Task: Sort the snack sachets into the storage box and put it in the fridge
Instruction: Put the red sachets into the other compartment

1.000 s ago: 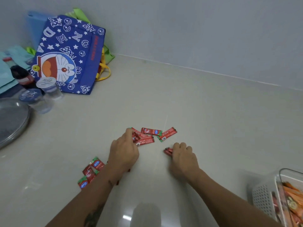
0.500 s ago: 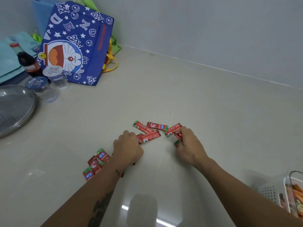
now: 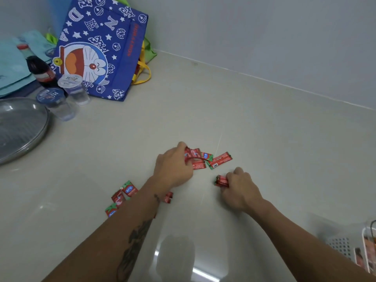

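Small red sachets lie on the pale floor. My left hand (image 3: 173,167) pinches a bunch of them (image 3: 195,158) at the middle of the floor. A single sachet (image 3: 219,160) lies loose just right of that bunch. My right hand (image 3: 240,189) is curled round a few folded sachets (image 3: 221,181). A second group of sachets (image 3: 124,195) lies left of my left forearm, and one more sachet (image 3: 168,197) peeks out beside my left wrist. The white storage box (image 3: 345,246), with packets inside, shows at the bottom right corner, partly cut off.
A blue cartoon tote bag (image 3: 97,49) leans on the wall at the back left. In front of it stand a cola bottle (image 3: 39,70) and two sealed water cups (image 3: 75,89). A round metal tray (image 3: 18,127) lies at the far left.
My left hand reached forward and gathered the middle sachets. My right hand went up to the loose sachets, then pulled back toward me with its bundle. The view shifted left.
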The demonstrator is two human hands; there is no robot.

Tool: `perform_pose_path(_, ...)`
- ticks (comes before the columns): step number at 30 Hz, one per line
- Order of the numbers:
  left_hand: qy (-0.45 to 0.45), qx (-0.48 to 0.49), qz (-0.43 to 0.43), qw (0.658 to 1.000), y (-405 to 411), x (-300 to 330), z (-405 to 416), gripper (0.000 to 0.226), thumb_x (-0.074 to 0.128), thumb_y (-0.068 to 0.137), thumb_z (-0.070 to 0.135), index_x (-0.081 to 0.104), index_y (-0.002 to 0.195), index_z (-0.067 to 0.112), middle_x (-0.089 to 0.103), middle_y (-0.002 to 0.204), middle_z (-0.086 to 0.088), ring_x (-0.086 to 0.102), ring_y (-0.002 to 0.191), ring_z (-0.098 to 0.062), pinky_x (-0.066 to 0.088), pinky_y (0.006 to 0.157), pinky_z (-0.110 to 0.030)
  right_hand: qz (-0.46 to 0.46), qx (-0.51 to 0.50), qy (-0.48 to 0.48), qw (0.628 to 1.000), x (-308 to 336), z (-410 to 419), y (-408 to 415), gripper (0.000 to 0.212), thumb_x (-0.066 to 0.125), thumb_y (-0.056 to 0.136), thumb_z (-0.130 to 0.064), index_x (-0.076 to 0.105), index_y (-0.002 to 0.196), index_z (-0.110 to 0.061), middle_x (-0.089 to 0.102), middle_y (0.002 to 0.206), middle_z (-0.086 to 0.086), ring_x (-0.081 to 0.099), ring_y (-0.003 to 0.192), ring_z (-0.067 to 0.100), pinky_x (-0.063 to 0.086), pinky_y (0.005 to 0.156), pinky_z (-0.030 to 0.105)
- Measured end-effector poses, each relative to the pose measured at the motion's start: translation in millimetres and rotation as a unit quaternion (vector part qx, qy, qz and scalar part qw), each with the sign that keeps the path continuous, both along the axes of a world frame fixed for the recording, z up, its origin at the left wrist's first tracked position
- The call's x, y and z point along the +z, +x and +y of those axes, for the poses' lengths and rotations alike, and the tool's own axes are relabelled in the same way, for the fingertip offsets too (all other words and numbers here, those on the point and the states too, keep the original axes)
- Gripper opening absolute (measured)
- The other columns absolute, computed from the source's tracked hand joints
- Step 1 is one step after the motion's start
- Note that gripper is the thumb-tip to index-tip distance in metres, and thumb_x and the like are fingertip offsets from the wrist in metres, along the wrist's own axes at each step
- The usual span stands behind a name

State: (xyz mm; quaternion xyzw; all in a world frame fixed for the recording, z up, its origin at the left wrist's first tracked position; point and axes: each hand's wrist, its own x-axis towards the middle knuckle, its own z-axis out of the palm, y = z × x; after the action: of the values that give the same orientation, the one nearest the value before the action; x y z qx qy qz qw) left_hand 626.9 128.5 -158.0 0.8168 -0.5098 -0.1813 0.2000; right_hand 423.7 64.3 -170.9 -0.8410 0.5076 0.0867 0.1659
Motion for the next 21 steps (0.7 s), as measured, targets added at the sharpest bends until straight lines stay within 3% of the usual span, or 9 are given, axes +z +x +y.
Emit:
perform_pose_path(4, 0.083, -0.076, -0.064, 0.992, -15, -23, -4, 0.04, 0.058, 0.088, 0.037, 0.045, 0.122, 0.021, 0.06, 0.121, -0.002, 0.056, 0.114, -0.028, 0.038, 0.093, -0.04, -0.025, 0.041, -0.012, 0.999, 16, -28, 19, 0.016, 0.05, 0.091, -0.02, 0.044, 0.106, -0.018, 0.059, 0.108, 0.008, 0.056, 0.097, 0.032, 0.041, 0.075, 0.038)
perform_pose_path(7, 0.043, -0.079, -0.083, 0.992, -17, -35, 5, 0.026, 0.056, 0.089, 0.032, 0.049, 0.111, 0.02, 0.061, 0.116, -0.001, 0.056, 0.111, -0.028, 0.038, 0.089, -0.039, -0.046, 0.093, -0.018, 0.994, 24, -46, 35, 0.024, 0.052, 0.087, -0.018, 0.044, 0.11, -0.019, 0.058, 0.104, 0.005, 0.054, 0.098, 0.031, 0.038, 0.072, 0.037)
perform_pose_path(9, 0.013, -0.101, -0.07, 0.992, -13, -42, 13, 0.032, 0.057, 0.086, 0.027, 0.054, 0.118, 0.02, 0.058, 0.117, -0.001, 0.053, 0.11, -0.026, 0.04, 0.09, -0.039, -0.017, 0.107, -0.025, 0.994, 21, -51, 40, 0.039, 0.055, 0.088, -0.024, 0.045, 0.126, -0.02, 0.056, 0.114, 0.007, 0.051, 0.106, 0.031, 0.043, 0.079, 0.038)
perform_pose_path(11, -0.039, -0.114, -0.045, 0.992, -7, -46, 21, 0.036, 0.058, 0.079, 0.022, 0.057, 0.115, 0.016, 0.056, 0.113, -0.003, 0.05, 0.103, -0.027, 0.043, 0.087, -0.041, 0.019, 0.096, -0.02, 0.995, 11, -52, 42, 0.044, 0.055, 0.087, -0.025, 0.045, 0.129, -0.021, 0.056, 0.117, 0.007, 0.05, 0.108, 0.03, 0.043, 0.082, 0.038)
perform_pose_path(14, -0.115, -0.085, -0.045, 0.989, 9, -45, 24, 0.022, 0.05, 0.072, 0.017, 0.053, 0.093, 0.012, 0.052, 0.098, -0.005, 0.047, 0.089, -0.029, 0.045, 0.076, -0.045, 0.018, 0.072, -0.039, 0.996, 0, -49, 38, 0.034, 0.055, 0.083, -0.024, 0.053, 0.117, -0.021, 0.053, 0.109, 0.006, 0.05, 0.104, 0.03, 0.041, 0.076, 0.036)
perform_pose_path(17, -0.115, -0.059, -0.019, 0.991, 23, -31, 15, 0.016, 0.05, 0.08, 0.011, 0.049, 0.095, 0.013, 0.048, 0.084, 0.003, 0.048, 0.085, -0.031, 0.041, 0.073, -0.042, 0.002, 0.08, -0.034, 0.996, 0, -48, 34, 0.021, 0.054, 0.087, -0.026, 0.058, 0.107, -0.022, 0.044, 0.105, 0.002, 0.045, 0.106, 0.026, 0.04, 0.075, 0.034)
perform_pose_path(20, -0.086, -0.055, 0.03, 0.994, 31, -25, 2, 0.017, 0.052, 0.086, 0.015, 0.045, 0.102, 0.016, 0.049, 0.079, 0.005, 0.054, 0.08, -0.03, 0.04, 0.065, -0.038, -0.032, 0.091, -0.002, 0.995, 2, -51, 35, 0.006, 0.054, 0.092, -0.029, 0.051, 0.094, -0.024, 0.04, 0.098, -0.004, 0.043, 0.1, 0.023, 0.036, 0.073, 0.033)
perform_pose_path(21, -0.079, -0.058, 0.036, 0.995, 31, -25, -1, 0.02, 0.053, 0.086, 0.017, 0.046, 0.105, 0.018, 0.05, 0.079, 0.006, 0.055, 0.08, -0.029, 0.04, 0.065, -0.037, -0.043, 0.094, 0.007, 0.995, 4, -53, 37, 0.009, 0.055, 0.092, -0.028, 0.047, 0.089, -0.025, 0.043, 0.095, -0.005, 0.045, 0.096, 0.023, 0.035, 0.071, 0.033)
